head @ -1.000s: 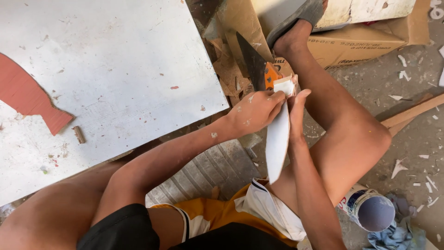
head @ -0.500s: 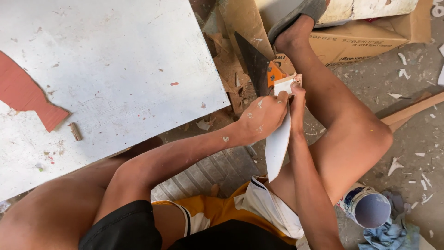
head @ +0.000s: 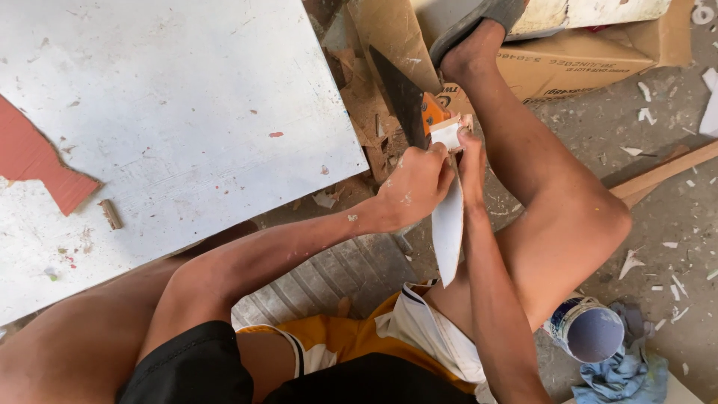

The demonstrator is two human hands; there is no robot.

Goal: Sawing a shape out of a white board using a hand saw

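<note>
We clamp the curved white strip (head: pixel 449 224) on edge in our left hand (head: pixel 415 183), just beside the white board (head: pixel 187 112), steadying it so our right hand (head: pixel 470 153), closed around the orange-handled saw (head: pixel 407 101), can work its top end.

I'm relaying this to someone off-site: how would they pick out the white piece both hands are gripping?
Start at the big white board on the left, then move right past its edge to the bent leg. Between them the left hand and right hand grip a narrow white strip. Unlike the dark, orange-handled blade above, it is pale and tapers to a point toward the person.
</note>
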